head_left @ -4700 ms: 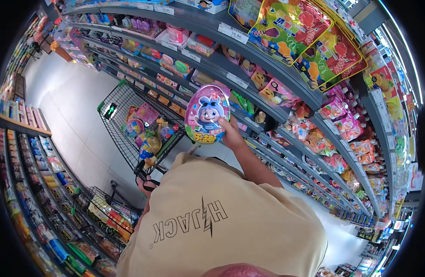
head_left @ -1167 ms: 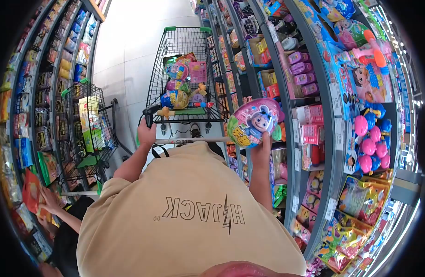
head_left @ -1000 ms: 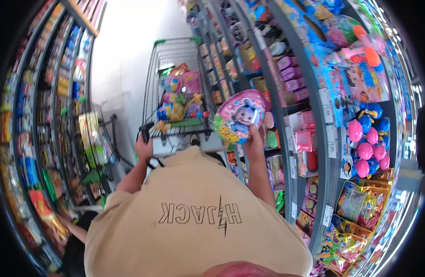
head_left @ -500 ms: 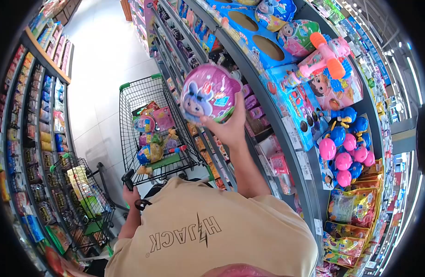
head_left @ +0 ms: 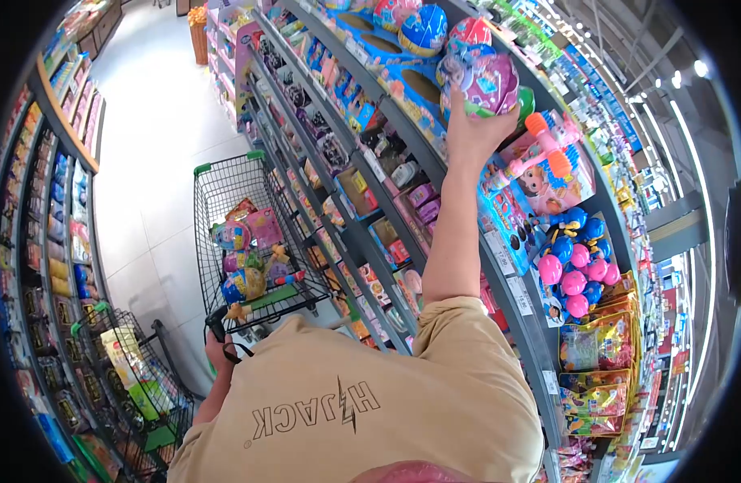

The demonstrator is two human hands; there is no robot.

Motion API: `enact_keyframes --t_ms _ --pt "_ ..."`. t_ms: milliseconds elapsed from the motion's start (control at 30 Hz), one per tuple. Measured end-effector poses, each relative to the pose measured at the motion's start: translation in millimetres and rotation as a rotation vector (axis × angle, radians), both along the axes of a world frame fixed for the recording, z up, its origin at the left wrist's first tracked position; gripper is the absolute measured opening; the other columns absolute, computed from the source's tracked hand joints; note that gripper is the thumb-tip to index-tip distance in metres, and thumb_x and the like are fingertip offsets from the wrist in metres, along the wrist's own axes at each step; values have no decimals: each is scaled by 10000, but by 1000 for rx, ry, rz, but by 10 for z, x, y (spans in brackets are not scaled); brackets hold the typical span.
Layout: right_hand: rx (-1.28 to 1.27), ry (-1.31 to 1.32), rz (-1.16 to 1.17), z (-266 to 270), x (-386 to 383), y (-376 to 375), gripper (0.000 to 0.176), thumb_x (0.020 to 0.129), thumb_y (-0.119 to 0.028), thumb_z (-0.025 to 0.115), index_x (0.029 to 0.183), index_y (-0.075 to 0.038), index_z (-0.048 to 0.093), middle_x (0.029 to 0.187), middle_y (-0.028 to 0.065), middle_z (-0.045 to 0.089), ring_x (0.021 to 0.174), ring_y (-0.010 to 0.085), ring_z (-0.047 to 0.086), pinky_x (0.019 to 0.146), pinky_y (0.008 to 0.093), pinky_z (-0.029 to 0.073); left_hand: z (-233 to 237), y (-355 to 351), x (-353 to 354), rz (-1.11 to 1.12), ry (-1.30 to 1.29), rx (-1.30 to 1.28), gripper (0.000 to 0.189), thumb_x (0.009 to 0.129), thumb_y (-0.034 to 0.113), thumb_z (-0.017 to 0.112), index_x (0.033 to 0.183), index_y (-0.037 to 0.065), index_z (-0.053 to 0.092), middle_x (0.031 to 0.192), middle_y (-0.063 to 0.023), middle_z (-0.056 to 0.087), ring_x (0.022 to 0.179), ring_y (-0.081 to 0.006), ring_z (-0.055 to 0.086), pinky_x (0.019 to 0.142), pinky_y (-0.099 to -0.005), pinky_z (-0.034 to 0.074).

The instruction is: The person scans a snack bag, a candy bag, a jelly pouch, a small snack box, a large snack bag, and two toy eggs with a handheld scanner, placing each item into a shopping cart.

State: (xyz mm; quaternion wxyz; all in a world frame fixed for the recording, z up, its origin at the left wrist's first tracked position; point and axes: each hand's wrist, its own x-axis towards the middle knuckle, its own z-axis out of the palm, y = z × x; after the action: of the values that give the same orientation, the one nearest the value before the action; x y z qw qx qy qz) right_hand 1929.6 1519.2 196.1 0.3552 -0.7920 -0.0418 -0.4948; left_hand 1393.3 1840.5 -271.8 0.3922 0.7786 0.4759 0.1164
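Observation:
My right hand (head_left: pixel 482 133) is wrapped round a purple ball-shaped toy package (head_left: pixel 493 84) with a cartoon figure printed on it. It is held up at the shelf, over a blue display box (head_left: pixel 411 68) with round cut-outs. Similar round packages, a blue one (head_left: pixel 424 30) and a red one (head_left: pixel 469 34), sit beside it. At the lower left my left hand (head_left: pixel 217 352) is closed round the black handle (head_left: pixel 216 322) of a shopping cart (head_left: pixel 200 217). A black loop hangs at that wrist. Several colourful toys, among them a gold-and-blue round package (head_left: pixel 243 285), lie in the cart.
Below my right hand a pink toy hammer (head_left: pixel 540 153) and a cluster of pink and blue round toys (head_left: pixel 578 258) stand on the shelf. A second cart (head_left: pixel 125 402) with goods is at the left, beside stocked shelves (head_left: pixel 48 233). Pale floor (head_left: pixel 157 121) runs between.
My right hand has carried the purple package up and right, from above the cart side to the display box. The left hand stays on the cart handle; my view has shifted slightly.

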Motion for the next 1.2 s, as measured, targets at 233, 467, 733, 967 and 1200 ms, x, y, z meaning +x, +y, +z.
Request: enact_keyframes --t_ms 233,467,733,967,1200 --pt "14 -69 -52 -239 207 -31 1048 769 -385 999 1461 195 467 1424 344 574 1282 420 632 1091 475 528 -234 537 172 -101 -46 3 423 864 230 763 1226 22 693 1040 -282 759 963 -498 736 825 -560 575" --pt "-315 58 -457 -275 33 39 1379 730 -498 995 1541 267 185 1588 456 346 1481 548 411 1231 588 363 -333 875 346 -120 -90 5 424 867 271 753 1231 68 675 993 -244 731 951 -481 708 807 -546 560" --pt "-103 223 719 -1592 -346 1895 398 985 -84 745 1362 13 662 1287 188 693 1180 351 664 1091 461 496 -44 949 558 -72 -27 -21 459 864 226 742 1290 66 677 909 -237 722 841 -467 714 736 -557 558" --pt "-379 1103 1149 -5259 687 3457 474 997 -92 702 1444 14 584 1322 219 733 1238 338 729 1056 435 573 177 968 703 -29 39 25 340 887 159 730 1205 57 671 832 -221 696 754 -471 692 660 -533 526" --pt "-792 1333 967 -7563 1538 4502 609 949 -229 791 1459 18 567 1501 279 615 1412 424 590 1165 494 506 -197 963 511 114 106 -77 289 869 97 752 1127 -13 685 883 -175 720 778 -386 712 711 -452 542"
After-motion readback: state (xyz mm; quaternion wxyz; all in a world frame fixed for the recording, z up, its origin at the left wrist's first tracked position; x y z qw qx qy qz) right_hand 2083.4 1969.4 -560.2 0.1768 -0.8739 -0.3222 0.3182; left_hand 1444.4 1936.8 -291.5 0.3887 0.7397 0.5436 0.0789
